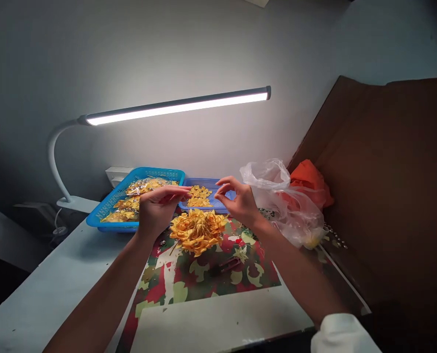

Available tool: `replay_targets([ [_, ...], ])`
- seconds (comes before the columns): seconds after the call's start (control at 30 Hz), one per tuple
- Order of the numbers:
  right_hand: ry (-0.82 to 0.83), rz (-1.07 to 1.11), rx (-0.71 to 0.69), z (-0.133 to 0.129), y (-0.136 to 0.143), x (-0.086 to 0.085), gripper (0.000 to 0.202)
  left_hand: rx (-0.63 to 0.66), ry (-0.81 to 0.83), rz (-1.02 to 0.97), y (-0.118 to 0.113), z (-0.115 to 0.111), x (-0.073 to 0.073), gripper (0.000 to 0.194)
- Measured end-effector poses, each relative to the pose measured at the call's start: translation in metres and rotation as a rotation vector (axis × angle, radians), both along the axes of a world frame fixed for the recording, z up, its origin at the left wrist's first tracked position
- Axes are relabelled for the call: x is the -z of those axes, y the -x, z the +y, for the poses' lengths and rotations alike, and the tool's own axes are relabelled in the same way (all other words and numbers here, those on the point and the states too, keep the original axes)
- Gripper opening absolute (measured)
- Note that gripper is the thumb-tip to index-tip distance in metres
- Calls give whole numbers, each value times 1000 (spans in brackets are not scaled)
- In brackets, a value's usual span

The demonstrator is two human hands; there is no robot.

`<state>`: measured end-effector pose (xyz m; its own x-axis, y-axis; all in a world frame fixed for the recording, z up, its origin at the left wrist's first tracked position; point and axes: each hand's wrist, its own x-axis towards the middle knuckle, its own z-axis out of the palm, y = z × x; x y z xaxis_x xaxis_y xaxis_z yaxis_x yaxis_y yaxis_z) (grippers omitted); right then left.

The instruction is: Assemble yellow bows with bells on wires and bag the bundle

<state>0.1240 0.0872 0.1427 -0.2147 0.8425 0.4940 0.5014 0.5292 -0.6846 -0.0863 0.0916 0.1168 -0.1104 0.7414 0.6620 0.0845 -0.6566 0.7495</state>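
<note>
My left hand (161, 205) is raised with its fingers pressed together, just right of the blue basket (96, 219) of yellow-gold pieces. Across from it, my right hand (238, 198) has thumb and index finger brought close together in a ring. Anything between the fingertips of either hand is too small to make out. Below and between the hands lies a yellow flower-like cluster (198, 230) with thin gold wires at its centre. Small yellow pieces (199, 196) rest in a purple-blue tray (207, 182) behind the hands.
A patterned red and green mat (203, 279) covers part of the white table (62, 279). Small scissors (231, 265) lie on it. Plastic bags (295, 218), an orange bag (310, 184) and a cardboard panel (395, 186) stand at the right. A lit lamp (177, 106) hangs above.
</note>
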Motion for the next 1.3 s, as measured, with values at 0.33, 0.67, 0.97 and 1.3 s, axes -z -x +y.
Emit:
replay_targets([
  [0.33, -154, 211, -80, 0, 20, -6, 17, 168, 244, -5, -14, -1, -5, 21],
  [0.67, -266, 249, -40, 10, -2, -37, 19, 31, 77, -39, -4, 0, -47, 12],
  [0.97, -374, 112, -102, 19, -2, -107, 27, 92, -23, 313, -36, 12, -126, 15],
  [1.3, -142, 150, -139, 8, -8, -70, 16, 408, 200, 402, -33, 17, -83, 19],
])
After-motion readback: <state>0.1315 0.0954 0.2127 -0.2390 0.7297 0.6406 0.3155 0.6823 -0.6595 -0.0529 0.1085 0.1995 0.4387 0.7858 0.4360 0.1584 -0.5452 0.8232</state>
